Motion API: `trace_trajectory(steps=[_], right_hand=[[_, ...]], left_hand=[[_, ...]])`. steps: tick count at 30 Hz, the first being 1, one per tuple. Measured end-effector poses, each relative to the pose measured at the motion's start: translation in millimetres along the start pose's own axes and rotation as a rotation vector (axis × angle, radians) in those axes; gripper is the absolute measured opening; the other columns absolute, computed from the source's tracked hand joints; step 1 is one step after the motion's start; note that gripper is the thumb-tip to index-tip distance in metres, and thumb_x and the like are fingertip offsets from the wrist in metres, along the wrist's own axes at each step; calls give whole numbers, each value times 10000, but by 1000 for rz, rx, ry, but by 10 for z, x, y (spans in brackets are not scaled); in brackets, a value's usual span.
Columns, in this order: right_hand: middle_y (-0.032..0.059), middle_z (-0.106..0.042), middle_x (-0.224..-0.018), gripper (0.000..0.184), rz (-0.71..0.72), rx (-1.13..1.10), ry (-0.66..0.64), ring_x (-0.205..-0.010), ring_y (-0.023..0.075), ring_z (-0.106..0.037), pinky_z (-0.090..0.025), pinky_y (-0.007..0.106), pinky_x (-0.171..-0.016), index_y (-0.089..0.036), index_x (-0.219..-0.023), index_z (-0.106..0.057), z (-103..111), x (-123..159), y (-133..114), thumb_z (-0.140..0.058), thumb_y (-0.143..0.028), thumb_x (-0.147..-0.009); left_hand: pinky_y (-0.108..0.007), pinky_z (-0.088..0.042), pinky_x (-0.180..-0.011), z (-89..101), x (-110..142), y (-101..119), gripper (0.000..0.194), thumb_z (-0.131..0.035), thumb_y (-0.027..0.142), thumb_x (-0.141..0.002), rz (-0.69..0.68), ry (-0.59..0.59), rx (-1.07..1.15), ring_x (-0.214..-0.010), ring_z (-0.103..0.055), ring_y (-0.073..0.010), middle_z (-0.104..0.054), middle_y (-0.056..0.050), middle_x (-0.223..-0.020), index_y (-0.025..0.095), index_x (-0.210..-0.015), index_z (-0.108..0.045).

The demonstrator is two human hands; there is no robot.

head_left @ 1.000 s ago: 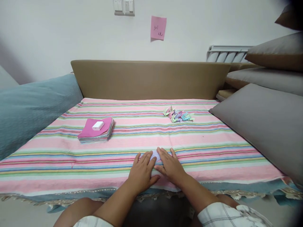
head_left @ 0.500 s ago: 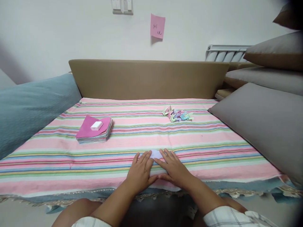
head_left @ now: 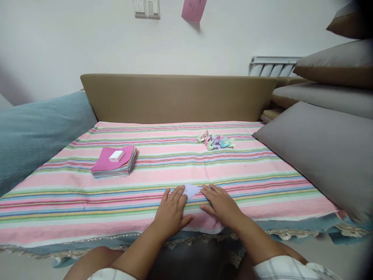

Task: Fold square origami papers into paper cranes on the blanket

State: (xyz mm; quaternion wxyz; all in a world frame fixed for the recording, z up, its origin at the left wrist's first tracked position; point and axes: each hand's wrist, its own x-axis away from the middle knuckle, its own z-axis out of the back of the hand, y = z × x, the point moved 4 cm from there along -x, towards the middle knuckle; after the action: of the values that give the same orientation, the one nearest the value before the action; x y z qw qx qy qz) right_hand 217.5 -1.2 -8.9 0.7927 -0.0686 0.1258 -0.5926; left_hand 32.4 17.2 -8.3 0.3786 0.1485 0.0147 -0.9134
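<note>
A small folded piece of pale lilac paper (head_left: pixel 191 190) lies on the striped cloth (head_left: pixel 163 167), close to its front edge. My left hand (head_left: pixel 172 208) rests flat with the fingers stretched out, its fingertips on the paper's left part and covering some of it. On the other side, my right hand (head_left: pixel 220 204) lies with fingers spread, the index fingertip by the paper's right corner. Whether that fingertip presses on the paper, I cannot tell. Neither hand grips anything.
At the left, a stack of coloured paper sheets (head_left: pixel 129 165) carries a small white block (head_left: pixel 116 156). Several folded paper pieces (head_left: pixel 216 141) lie in a cluster farther back. Grey cushions (head_left: pixel 329 151) border the right, a blue cushion (head_left: pixel 43 132) the left, a brown headboard (head_left: pixel 177 99) the back.
My right hand has moved rightward, away from my left, and more of the lilac paper shows, with a pointed right corner. My left hand stays nearly in place. The view has shifted slightly.
</note>
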Motion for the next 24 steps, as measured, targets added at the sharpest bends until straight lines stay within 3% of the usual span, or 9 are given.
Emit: trace_trajectory(steps=[5, 8, 12, 17, 24], right_hand=[[139, -584, -1226, 399, -96, 28, 168, -1180, 293, -485, -351, 470, -1017, -138, -1113, -621, 130, -9, 54, -486, -431, -878], [128, -513, -1315, 391, 51, 24, 278, -1264, 260, -403, -269, 467, -1079, -147, -1191, -567, 126, -52, -112, -434, -383, -908], [103, -315, -1462, 641, 298, 44, 150, -1374, 261, -202, -173, 498, -1113, -171, -1407, -319, -103, -116, -367, -413, -527, -883], [99, -266, -1481, 699, 216, 11, -9, -1379, 251, -190, -172, 485, -1114, -175, -1424, -283, -265, -164, -345, -340, -604, -876], [81, -263, -1484, 599, 192, -2, -24, -1373, 244, -208, -178, 465, -1114, -191, -1422, -293, -252, -172, -323, -373, -491, -910]], left_hand=[[-505, -224, -1064, -1, -2, -4, 507, -597, 539, -742, 2, 6, -4, -1274, -387, -292, -413, -138, -1403, 193, -1108, -538], [-513, -220, -1064, -13, 1, -4, 513, -598, 540, -737, 2, 2, -8, -1272, -389, -295, -415, -139, -1401, 191, -1108, -541], [-515, -218, -1069, -22, -2, -2, 505, -556, 493, -781, 4, -15, -7, -1288, -372, -286, -419, -135, -1400, 183, -1178, -513], [-517, -211, -1083, 21, 42, -31, 527, -575, 507, -766, 23, -65, -3, -1320, -324, -292, -393, -108, -1422, 204, -1192, -512], [-532, -195, -1084, 142, 260, -203, 584, -627, 497, -731, 160, -166, -18, -1348, -265, -306, -363, -69, -1446, 218, -1228, -495]])
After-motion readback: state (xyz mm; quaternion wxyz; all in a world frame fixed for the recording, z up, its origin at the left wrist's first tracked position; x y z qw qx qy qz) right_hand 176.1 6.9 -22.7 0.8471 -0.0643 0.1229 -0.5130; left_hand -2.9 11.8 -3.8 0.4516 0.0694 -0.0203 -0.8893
